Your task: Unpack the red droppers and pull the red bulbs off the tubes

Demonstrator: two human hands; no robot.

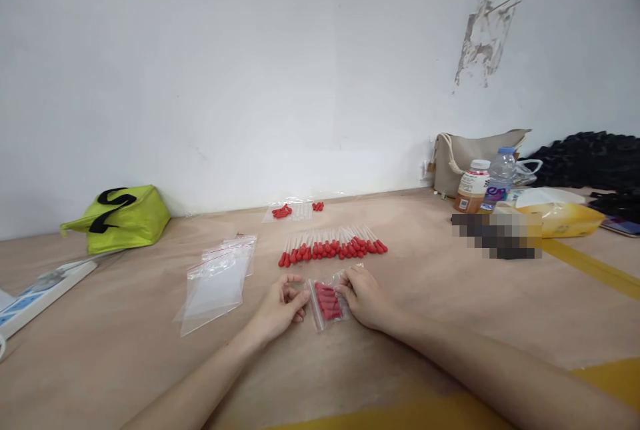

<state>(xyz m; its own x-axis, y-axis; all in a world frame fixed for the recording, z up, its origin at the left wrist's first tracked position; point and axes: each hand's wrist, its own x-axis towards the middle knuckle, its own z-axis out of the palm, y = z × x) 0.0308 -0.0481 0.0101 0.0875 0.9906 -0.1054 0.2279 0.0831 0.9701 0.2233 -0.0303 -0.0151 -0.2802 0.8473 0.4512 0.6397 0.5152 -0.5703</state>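
Note:
A small clear zip bag [316,310] with several red-headed pieces [328,301] inside lies between my hands. My right hand [369,297] pinches its right side between thumb and fingers. At the zip edge is my left hand [283,307], its fingers loosely curled and the thumb apart from the index finger; I cannot tell if it touches the plastic. Just beyond the bag, a row of white sticks with red bulb heads [333,248] points its heads toward me. Flat clear zip bags [215,283] overlap to the left of my left hand.
Bagged red-headed sticks [283,212] lie near the wall. At left are a lime-green bag [127,220] and a power strip [47,297]. Bottles [473,187], a beige bag [460,150], a yellow pack [570,217] and black fabric [595,160] stand at right. Brown paper covers the table [410,270].

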